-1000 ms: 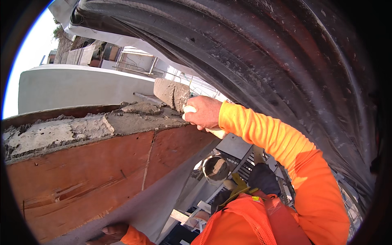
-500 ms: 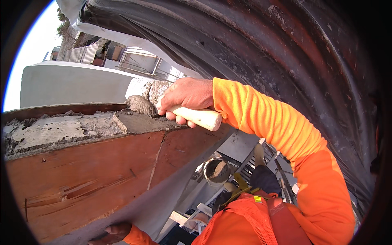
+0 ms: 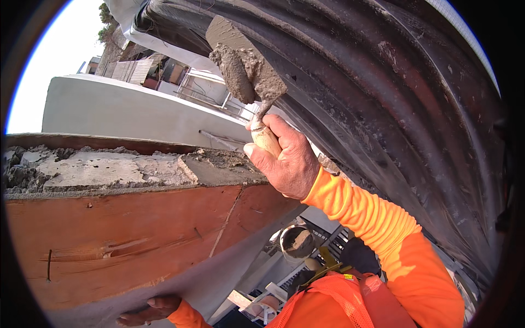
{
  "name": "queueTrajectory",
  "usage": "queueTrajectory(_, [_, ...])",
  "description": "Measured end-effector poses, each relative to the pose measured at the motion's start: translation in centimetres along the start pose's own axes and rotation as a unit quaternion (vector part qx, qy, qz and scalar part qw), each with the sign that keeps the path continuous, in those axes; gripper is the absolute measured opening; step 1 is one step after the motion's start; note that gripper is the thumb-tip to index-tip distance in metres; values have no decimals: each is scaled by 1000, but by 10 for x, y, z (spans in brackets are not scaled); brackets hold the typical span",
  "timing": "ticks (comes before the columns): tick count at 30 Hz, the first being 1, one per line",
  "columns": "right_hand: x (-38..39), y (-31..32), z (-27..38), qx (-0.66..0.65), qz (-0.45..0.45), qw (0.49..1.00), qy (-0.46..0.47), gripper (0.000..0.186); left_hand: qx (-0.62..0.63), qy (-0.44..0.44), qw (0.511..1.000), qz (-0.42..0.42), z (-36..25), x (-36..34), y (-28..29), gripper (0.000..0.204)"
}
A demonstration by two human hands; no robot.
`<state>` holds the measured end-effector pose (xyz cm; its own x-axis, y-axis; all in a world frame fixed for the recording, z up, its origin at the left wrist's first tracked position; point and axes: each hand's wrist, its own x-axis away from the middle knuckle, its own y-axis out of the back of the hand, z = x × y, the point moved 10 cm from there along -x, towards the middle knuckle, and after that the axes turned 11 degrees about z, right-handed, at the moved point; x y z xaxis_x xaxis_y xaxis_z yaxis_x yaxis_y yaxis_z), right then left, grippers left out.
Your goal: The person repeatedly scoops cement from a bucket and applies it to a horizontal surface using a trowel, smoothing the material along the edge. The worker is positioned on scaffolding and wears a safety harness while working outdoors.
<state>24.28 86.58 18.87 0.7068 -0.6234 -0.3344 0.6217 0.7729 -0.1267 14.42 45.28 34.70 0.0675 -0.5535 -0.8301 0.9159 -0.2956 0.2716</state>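
Observation:
My right hand (image 3: 284, 161) grips the wooden handle of a trowel (image 3: 273, 82), raised above the wall's edge with a lump of wet mortar (image 3: 235, 71) on its blade. Below it runs the wall top (image 3: 109, 167), rough with grey mortar and a smoother patch toward its right, behind an orange-brown board (image 3: 126, 224) with cracks and nails. My left hand (image 3: 150, 311) is low at the left, fingers apart and holding nothing, by the grey wall surface under the board.
A dark draped tarp (image 3: 394, 98) hangs along the right. Beyond stand a pale parapet (image 3: 136, 109) and buildings. Below are a bucket (image 3: 298, 240) with grey material, railings and my feet.
My right hand has risen from the wall top, turning the trowel blade upward with a lump of mortar on it. My left hand stays low, and the view has shifted slightly.

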Motion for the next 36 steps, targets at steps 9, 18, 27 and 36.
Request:
queueTrajectory(9, [-2, 27, 18, 123, 89, 987, 49, 32, 28, 23, 999, 4, -2, -1, 0, 80])
queueTrajectory(18, [41, -10, -115, -333, 277, 861, -267, 29, 28, 33, 999, 17, 6, 2, -3, 82])
queueTrajectory(27, [40, -36, -122, -355, 347, 753, -432, 34, 95, 22, 995, 4, 13, 1, -10, 81])
queueTrajectory(36, [37, -35, -48, -218, 475, 772, -363, 37, -2, 19, 1000, 15, -5, -2, -3, 79])
